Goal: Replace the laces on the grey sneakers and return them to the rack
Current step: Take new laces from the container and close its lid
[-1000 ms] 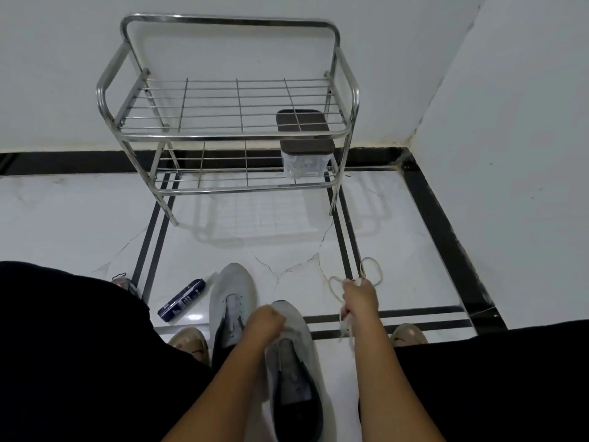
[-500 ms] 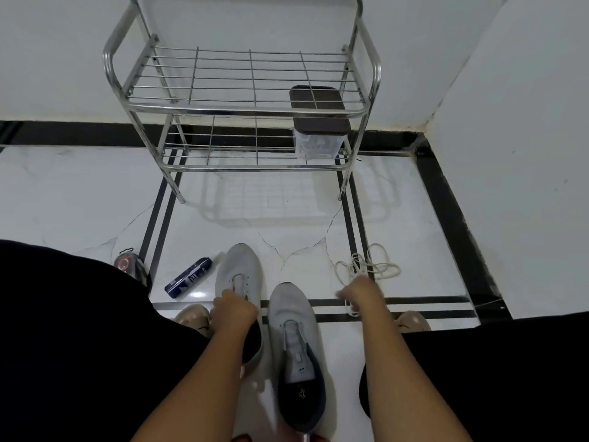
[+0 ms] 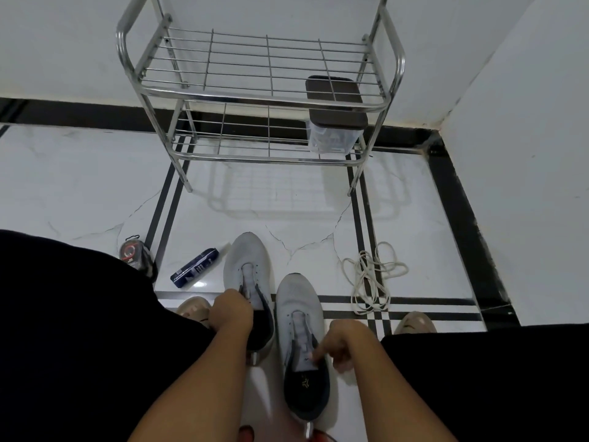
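**Stripped sneakers, old laces cast aside**

Crouching low over the floor, the person has both hands down at a pair of grey sneakers. Nearest, the right hand [image 3: 339, 349] curls its fingers around the tongue edge of the right sneaker [image 3: 301, 339], at the collar. The left hand [image 3: 232, 311] is bent over the opening of the left sneaker [image 3: 248, 269], fingers tucked at the tongue; it seems to pinch it, though the grip itself is hidden. The hands are apart, one per shoe. Both shoes stand side by side on the white tiles, toes pointing toward the far wall, and their eyelets look bare.

Just right of the shoes, a tangle of pale laces [image 3: 371, 275] lies loose on the floor, touched by neither hand. To the left sit a dark blue packet [image 3: 194, 267] and, further left, a small round-labelled package [image 3: 134, 255] beside the person's knee; whether either holds new laces I cannot tell.

Farther off stands the metal rack [image 3: 261, 94] against the wall, a clear box with a dark lid [image 3: 334, 122] on its lower shelf at the right.

My reading: unlacing is done and relacing has not begun. The next move calls for picking up fresh laces, finding an end, and threading the lowest eyelets while one hand steadies the shoe. The rack comes last.
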`<move>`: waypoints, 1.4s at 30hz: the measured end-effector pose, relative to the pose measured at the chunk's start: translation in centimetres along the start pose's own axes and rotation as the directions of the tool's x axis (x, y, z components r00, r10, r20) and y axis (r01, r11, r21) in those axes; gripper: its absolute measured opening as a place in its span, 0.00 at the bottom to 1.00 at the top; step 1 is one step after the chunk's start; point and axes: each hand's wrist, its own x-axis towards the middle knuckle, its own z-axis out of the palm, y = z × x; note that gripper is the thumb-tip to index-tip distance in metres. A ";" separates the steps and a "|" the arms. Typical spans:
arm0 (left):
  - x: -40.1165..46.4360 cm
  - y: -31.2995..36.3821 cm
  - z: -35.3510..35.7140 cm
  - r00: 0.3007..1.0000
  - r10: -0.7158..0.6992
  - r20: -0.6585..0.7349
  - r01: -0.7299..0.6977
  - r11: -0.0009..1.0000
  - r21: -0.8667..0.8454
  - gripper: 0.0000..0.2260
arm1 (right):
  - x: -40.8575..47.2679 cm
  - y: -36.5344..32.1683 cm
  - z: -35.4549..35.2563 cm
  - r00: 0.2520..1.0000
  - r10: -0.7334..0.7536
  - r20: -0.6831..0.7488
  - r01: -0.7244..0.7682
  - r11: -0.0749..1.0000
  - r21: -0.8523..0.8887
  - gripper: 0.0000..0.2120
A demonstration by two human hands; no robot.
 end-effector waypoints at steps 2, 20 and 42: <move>0.1 0.3 0.0 1.000 -0.004 0.007 0.004 1.000 -0.013 0.13 | 0.6 0.1 1.2 0.996 -0.039 -0.078 0.038 0.999 -0.024 0.08; 1.9 0.6 0.2 0.990 -0.070 -0.121 0.030 0.952 -0.303 0.10 | 3.4 -3.2 -0.2 0.649 -0.094 -0.755 0.315 0.936 0.154 0.11; 3.4 4.4 3.8 0.854 0.470 -0.226 -0.478 0.878 0.020 0.22 | -4.5 -13.4 -18.6 -0.181 -0.311 -0.933 0.473 0.805 -0.359 0.18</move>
